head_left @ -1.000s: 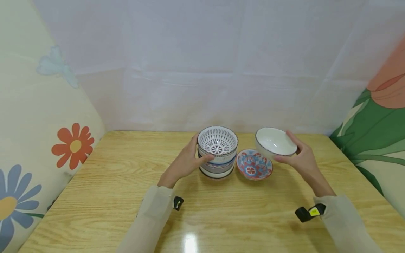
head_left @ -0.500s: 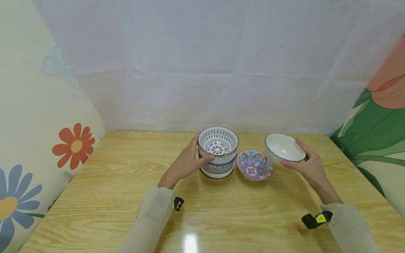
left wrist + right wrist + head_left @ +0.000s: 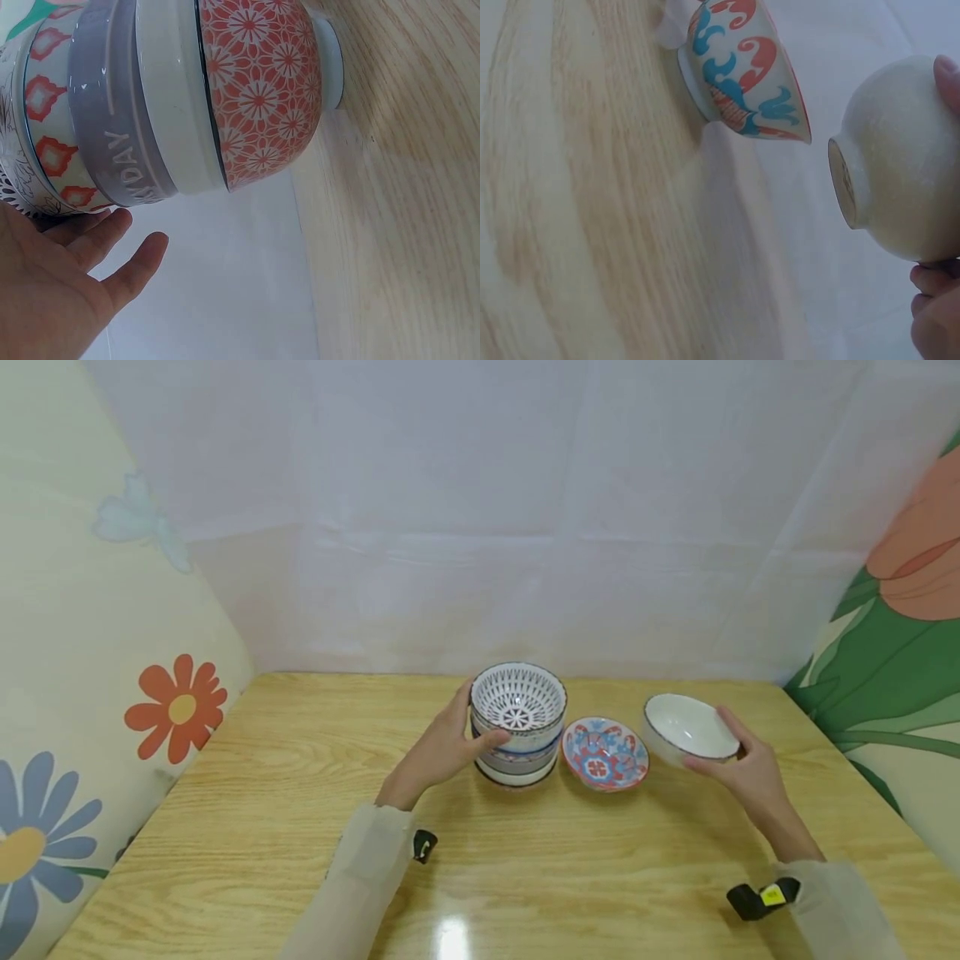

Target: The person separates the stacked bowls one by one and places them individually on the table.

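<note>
In the head view, my left hand [image 3: 438, 752] grips the top bowl [image 3: 517, 696] of a stack, thumb at the front rim and fingers round the far side. Its inside is white with dark dashes and a star. The left wrist view shows the bowls below it, among them a grey embossed bowl [image 3: 112, 105] and, lowest, a red flower-patterned bowl [image 3: 259, 97]. My right hand [image 3: 750, 772] holds a plain white bowl [image 3: 688, 727] by its rim, slightly tilted. In the right wrist view the foot of this white bowl [image 3: 844, 180] hangs clear of the table.
Between the stack and the white bowl, a red-and-blue patterned bowl [image 3: 604, 755] stands upright on the wooden table [image 3: 585, 877]. A pale cloth backdrop [image 3: 435, 527] rises behind the table's far edge, with flower-printed cloth [image 3: 180, 710] at the sides.
My right hand has carried the white bowl to the right and lower, away from the patterned bowl. The left hand stays at the stack.
</note>
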The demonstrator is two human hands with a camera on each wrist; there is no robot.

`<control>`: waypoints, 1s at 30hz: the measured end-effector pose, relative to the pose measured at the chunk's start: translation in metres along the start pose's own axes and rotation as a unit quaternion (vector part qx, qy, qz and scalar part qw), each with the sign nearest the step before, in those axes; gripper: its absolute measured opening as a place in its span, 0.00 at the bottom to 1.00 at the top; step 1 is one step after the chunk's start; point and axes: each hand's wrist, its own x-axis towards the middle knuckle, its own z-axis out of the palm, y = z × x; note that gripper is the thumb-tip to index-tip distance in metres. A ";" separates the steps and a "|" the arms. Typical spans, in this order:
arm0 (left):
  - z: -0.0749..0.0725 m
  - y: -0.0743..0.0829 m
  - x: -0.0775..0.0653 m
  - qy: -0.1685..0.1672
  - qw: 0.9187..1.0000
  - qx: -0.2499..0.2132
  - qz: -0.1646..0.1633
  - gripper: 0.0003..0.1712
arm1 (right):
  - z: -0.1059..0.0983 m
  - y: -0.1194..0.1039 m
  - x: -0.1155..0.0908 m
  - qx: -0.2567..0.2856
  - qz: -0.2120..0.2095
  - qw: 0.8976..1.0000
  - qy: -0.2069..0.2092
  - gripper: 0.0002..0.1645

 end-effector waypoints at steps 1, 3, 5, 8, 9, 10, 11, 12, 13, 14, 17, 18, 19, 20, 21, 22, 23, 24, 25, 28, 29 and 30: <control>0.000 0.000 0.000 0.001 1.000 0.000 0.000 0.59 | 0.000 0.002 0.000 0.001 0.002 1.000 0.000 0.56; 0.001 -0.001 0.000 0.001 1.000 -0.001 0.001 0.59 | 0.000 0.006 -0.001 -0.004 0.007 1.000 0.001 0.57; 0.001 -0.002 0.000 0.001 1.000 -0.003 0.002 0.60 | 0.000 0.009 -0.002 -0.011 0.011 1.000 0.004 0.57; 0.001 -0.002 0.000 0.000 1.000 -0.004 0.003 0.60 | -0.001 0.014 -0.003 -0.024 0.016 1.000 0.009 0.57; 0.001 -0.002 0.000 0.000 1.000 -0.005 0.004 0.60 | -0.001 0.015 -0.004 -0.027 0.017 0.999 0.010 0.57; 0.001 -0.002 0.000 0.000 1.000 -0.004 0.003 0.61 | -0.001 0.017 -0.004 -0.030 0.018 0.999 0.012 0.57; 0.001 -0.002 0.000 0.000 1.000 -0.004 0.003 0.61 | -0.002 0.018 -0.004 -0.032 0.019 0.999 0.012 0.57; 0.001 -0.002 0.000 0.000 1.000 -0.003 0.003 0.61 | -0.002 0.019 -0.004 -0.034 0.020 0.999 0.011 0.57; 0.001 -0.002 0.000 0.000 1.000 -0.003 0.003 0.61 | -0.002 0.021 -0.005 -0.034 0.021 0.999 0.011 0.57; 0.001 -0.002 0.000 0.000 1.000 -0.003 0.002 0.61 | -0.002 0.022 -0.005 -0.035 0.024 0.999 0.012 0.57; 0.001 -0.002 0.000 -0.001 1.000 0.000 0.001 0.60 | -0.002 0.025 -0.006 -0.035 0.032 0.999 0.011 0.58; 0.001 -0.001 0.000 -0.001 1.000 0.001 0.001 0.60 | -0.002 0.026 -0.006 -0.034 0.035 0.999 0.011 0.58; 0.000 -0.001 0.000 -0.001 1.000 0.002 0.001 0.60 | -0.002 0.027 -0.006 -0.035 0.038 0.999 0.011 0.58; 0.000 -0.001 0.000 -0.001 1.000 0.003 0.001 0.59 | -0.002 0.028 -0.007 -0.036 0.041 0.998 0.011 0.58; 0.000 -0.001 0.000 -0.001 1.000 0.004 0.000 0.59 | -0.002 0.029 -0.007 -0.038 0.043 0.998 0.011 0.58; 0.000 -0.001 -0.001 -0.001 1.000 0.005 -0.001 0.59 | -0.003 0.029 -0.007 -0.039 0.046 0.998 0.011 0.58; 0.000 0.000 -0.001 -0.001 1.000 0.004 -0.001 0.59 | -0.003 0.030 -0.007 -0.042 0.048 0.998 0.010 0.58; 0.000 0.000 -0.001 -0.001 1.000 0.005 -0.002 0.59 | -0.003 0.031 -0.008 -0.044 0.049 0.998 0.009 0.58; 0.000 0.000 -0.001 -0.001 1.000 0.005 -0.001 0.59 | -0.003 0.031 -0.008 -0.046 0.050 0.998 0.008 0.59; -0.001 0.000 -0.002 -0.001 1.000 0.005 -0.002 0.60 | -0.004 0.033 -0.008 -0.050 0.054 0.997 0.002 0.59; 0.000 0.000 -0.002 -0.001 1.000 0.005 -0.002 0.60 | -0.004 0.034 -0.008 -0.050 0.055 0.997 0.001 0.59; 0.000 0.000 -0.002 -0.001 1.000 0.004 0.000 0.60 | -0.004 0.035 -0.008 -0.051 0.056 0.997 -0.001 0.59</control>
